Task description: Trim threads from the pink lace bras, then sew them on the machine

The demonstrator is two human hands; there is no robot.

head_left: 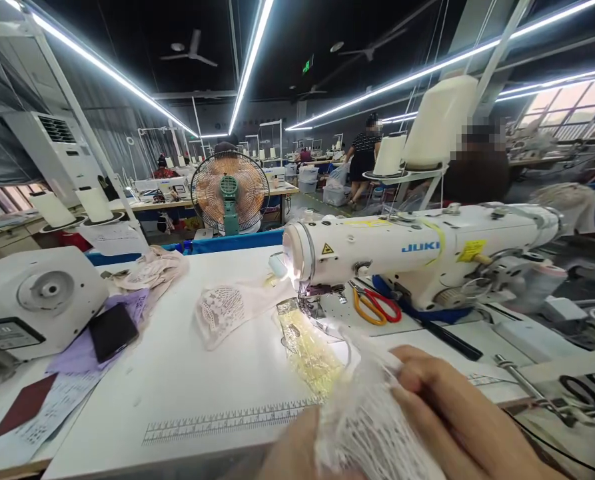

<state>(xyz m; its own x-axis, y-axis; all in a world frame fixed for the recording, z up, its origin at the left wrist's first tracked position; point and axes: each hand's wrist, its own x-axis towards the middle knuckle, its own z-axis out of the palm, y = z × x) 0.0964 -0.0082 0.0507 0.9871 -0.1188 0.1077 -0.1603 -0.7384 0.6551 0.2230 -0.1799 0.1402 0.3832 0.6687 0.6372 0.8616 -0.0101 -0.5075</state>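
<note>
Close to me at the table's front edge, a pale lace fabric piece (372, 407) is held between my two hands. My right hand (457, 413) pinches its right side, thumb and fingers closed on the cloth. My left hand (292, 447), blurred and partly cut off by the frame, grips its left edge; its fingertips are hidden behind the lace. Beyond them stands a white JUKI sewing machine (377, 243) with its lamp lit. Another pale lace piece (222, 310) lies left of the needle area, reaching under the machine head. Yellowish clear tape (310, 353) covers the table before the needle.
Scissors with red and yellow handles (374, 303) lie beside the machine bed. A printed ruler scale (227, 420) runs along the front. At left are a black phone (112, 331) on purple cloth and another machine (37, 300). A fan (230, 190) and people stand farther back.
</note>
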